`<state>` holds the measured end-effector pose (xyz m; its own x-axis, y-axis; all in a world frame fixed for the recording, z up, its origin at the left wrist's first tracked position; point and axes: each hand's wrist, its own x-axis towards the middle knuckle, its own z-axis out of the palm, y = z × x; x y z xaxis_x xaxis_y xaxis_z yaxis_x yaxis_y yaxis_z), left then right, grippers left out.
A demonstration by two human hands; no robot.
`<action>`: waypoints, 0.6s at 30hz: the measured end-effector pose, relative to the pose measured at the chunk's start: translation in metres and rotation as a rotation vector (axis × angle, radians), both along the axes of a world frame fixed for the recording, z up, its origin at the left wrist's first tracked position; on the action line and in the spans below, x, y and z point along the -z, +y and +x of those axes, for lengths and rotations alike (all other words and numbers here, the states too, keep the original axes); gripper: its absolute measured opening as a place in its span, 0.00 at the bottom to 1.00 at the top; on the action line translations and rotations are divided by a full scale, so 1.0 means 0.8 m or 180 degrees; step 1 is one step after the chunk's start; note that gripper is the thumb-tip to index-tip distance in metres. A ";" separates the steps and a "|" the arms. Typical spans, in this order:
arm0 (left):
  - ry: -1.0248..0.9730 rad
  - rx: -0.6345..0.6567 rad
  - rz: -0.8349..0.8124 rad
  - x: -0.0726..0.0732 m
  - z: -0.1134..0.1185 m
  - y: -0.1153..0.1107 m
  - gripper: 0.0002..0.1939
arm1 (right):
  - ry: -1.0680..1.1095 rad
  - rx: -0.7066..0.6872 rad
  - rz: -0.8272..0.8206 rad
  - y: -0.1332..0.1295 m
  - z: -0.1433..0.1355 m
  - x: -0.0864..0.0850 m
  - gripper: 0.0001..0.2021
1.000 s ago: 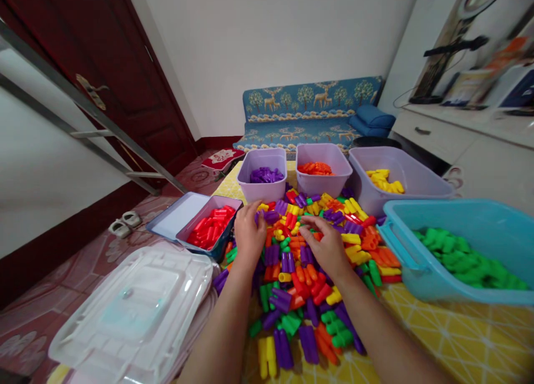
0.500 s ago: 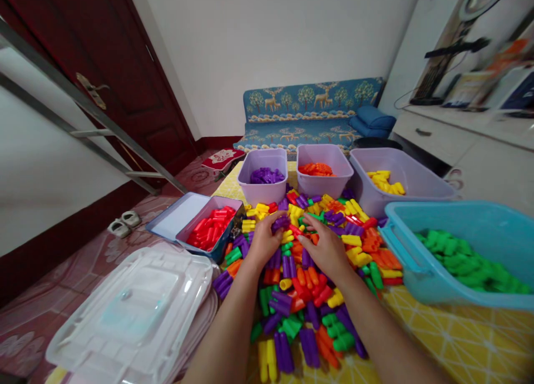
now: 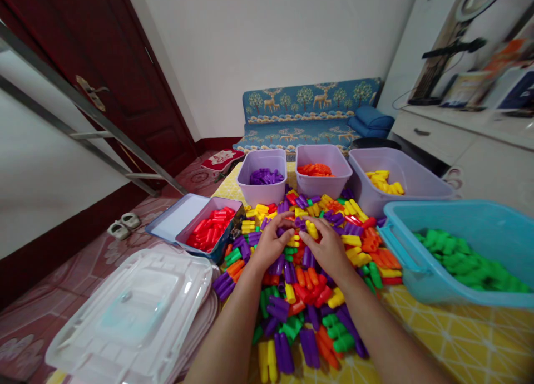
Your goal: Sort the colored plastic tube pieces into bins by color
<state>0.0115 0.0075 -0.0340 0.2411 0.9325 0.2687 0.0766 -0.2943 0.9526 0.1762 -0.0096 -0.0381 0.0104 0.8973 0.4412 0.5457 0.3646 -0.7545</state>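
A heap of plastic building pieces (image 3: 308, 286) in purple, yellow, red, orange and green lies in front of me, each shaped like joined tubes. Over its far part, my left hand (image 3: 272, 244) is closed with fingers curled round a purple building piece (image 3: 299, 224), whose end shows between my two hands. My right hand (image 3: 327, 245) faces it, thumb and fingers closed on a yellow building piece (image 3: 311, 230). The two pieces are close together; whether they touch I cannot tell. My fingers partly hide both.
Lilac bins hold purple pieces (image 3: 266, 176), orange pieces (image 3: 316, 170) and yellow pieces (image 3: 386, 182). A blue bin (image 3: 450, 208) at the right contains green ones. Red pieces (image 3: 211, 228) fill an open box at left. Stacked clear lids (image 3: 137, 311) lie nearer. Yellow cloth (image 3: 454, 334) covers the table.
My hands have come closer together. The purple piece in my left hand has shifted right, and my right hand, open before, now grips a yellow piece.
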 end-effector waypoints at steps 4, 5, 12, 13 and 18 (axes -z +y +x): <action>0.0207 0.0033 0.0030 0.000 0.000 0.000 0.21 | 0.0106 -0.0076 -0.0019 -0.002 -0.001 -0.002 0.14; 0.0250 0.0039 0.0065 -0.001 0.000 0.000 0.21 | 0.0176 -0.0097 -0.0037 -0.002 -0.001 -0.002 0.14; -0.0011 -0.0067 0.0349 0.001 0.005 0.002 0.16 | 0.0522 -0.0209 0.0057 -0.003 -0.003 -0.002 0.12; -0.0051 -0.0179 0.0327 0.002 0.006 0.002 0.13 | 0.0545 -0.0212 0.0039 -0.003 -0.003 -0.002 0.12; -0.0146 -0.0851 0.0286 0.005 0.007 0.002 0.06 | 0.1095 -0.0028 -0.0213 0.000 -0.003 0.003 0.13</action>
